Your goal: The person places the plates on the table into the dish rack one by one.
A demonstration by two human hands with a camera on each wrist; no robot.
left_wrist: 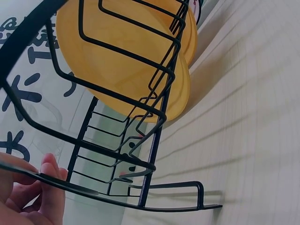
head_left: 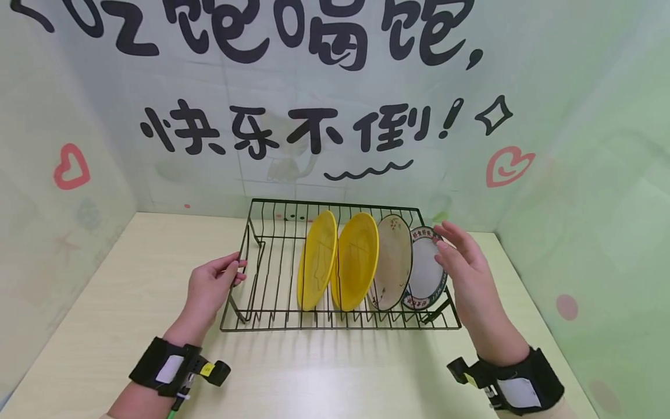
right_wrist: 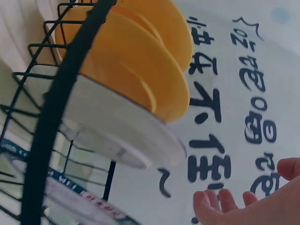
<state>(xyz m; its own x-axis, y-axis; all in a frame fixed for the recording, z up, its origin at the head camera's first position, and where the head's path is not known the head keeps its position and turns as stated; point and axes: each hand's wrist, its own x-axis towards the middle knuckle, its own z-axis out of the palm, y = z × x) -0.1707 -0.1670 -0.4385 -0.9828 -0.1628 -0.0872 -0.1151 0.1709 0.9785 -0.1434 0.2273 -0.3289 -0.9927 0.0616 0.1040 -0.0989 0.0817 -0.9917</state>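
A black wire dish rack (head_left: 272, 330) stands on the table, holding upright, slightly tilted plates. From left to right these are one yellow plate (head_left: 317, 262), a second yellow plate (head_left: 357, 262), an off-white plate (head_left: 394, 262) with a floral pattern and dark rim, and a white plate (head_left: 425, 270) with a blue-and-red lettered border. My left hand (head_left: 209, 291) pinches the rack's left side wire between thumb and fingers, also visible in the left wrist view (left_wrist: 40, 197). Beside the bordered plate, my right hand (head_left: 471, 279) is raised with loosely bent fingers, holding nothing. The right wrist view shows its fingertips apart from the plates.
The pale wooden table (head_left: 314, 378) extends in front of the rack and to both sides. Behind it rises a light wall covering (head_left: 209, 180) with large black lettering, and side panels (head_left: 586, 250) enclose the table left and right. A black camera strap (head_left: 162, 366) circles each wrist.
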